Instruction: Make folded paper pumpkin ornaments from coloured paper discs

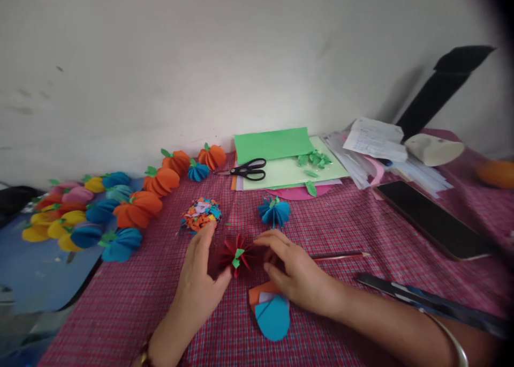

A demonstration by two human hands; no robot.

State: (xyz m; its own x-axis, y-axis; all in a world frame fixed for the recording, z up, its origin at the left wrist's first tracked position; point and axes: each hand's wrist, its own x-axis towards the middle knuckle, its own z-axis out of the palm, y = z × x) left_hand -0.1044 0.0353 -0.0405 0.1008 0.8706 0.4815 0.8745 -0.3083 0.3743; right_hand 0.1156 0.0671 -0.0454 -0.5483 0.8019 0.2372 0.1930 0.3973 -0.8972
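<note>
A dark red folded-paper pumpkin (236,254) with a small green leaf sits on the checked red cloth (329,222) between my hands. My left hand (199,284) cups its left side, thumb against the paper and fingers extended. My right hand (291,273) curls round its right side, fingertips touching it. Just below lie cut paper circles (270,311), blue, orange and white. A blue paper pumpkin (274,211) stands behind, and a small pile of paper scraps (201,214) lies to the left.
Many finished paper pumpkins (104,209) in orange, blue, yellow and pink line the left. Black scissors (249,169) lie on green paper sheets (289,160) at the back. A pencil (341,256), a ruler (425,301), a phone (431,217) and papers (375,139) lie right.
</note>
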